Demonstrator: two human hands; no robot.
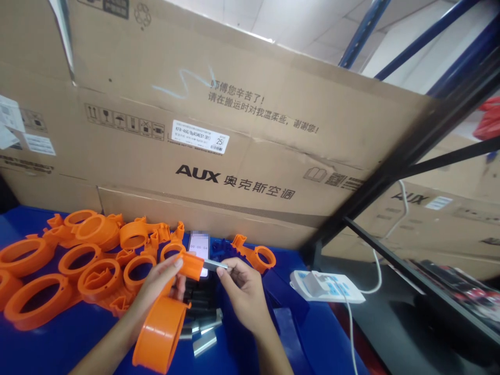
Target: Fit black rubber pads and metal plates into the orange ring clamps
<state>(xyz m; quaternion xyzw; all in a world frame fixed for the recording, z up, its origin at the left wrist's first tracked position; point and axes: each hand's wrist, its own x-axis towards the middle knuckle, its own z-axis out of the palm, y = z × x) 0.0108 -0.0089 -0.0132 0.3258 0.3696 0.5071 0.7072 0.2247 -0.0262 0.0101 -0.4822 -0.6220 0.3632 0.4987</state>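
My left hand point(154, 284) is closed around an orange plastic ring holder point(160, 333), its big ring hanging below the wrist and its narrow sleeve pointing right. In my right hand point(248, 294), thumb and fingers pinch the end of a grey toothed strip point(213, 264). The strip's other end meets the mouth of the orange sleeve; how far it reaches inside is hidden. Below the hands lie several silvery metal pieces point(204, 344) and some dark parts point(199, 294). Behind the sleeve stands a phone point(199, 240) showing a timer.
Several more orange ring holders point(37, 302) are heaped on the blue table point(50, 344) at the left, and another point(265, 258) lies behind my right hand. A white power strip point(328, 287) with cables sits at the right. A large cardboard box point(253, 166) walls off the back, beside a dark metal frame point(375, 187).
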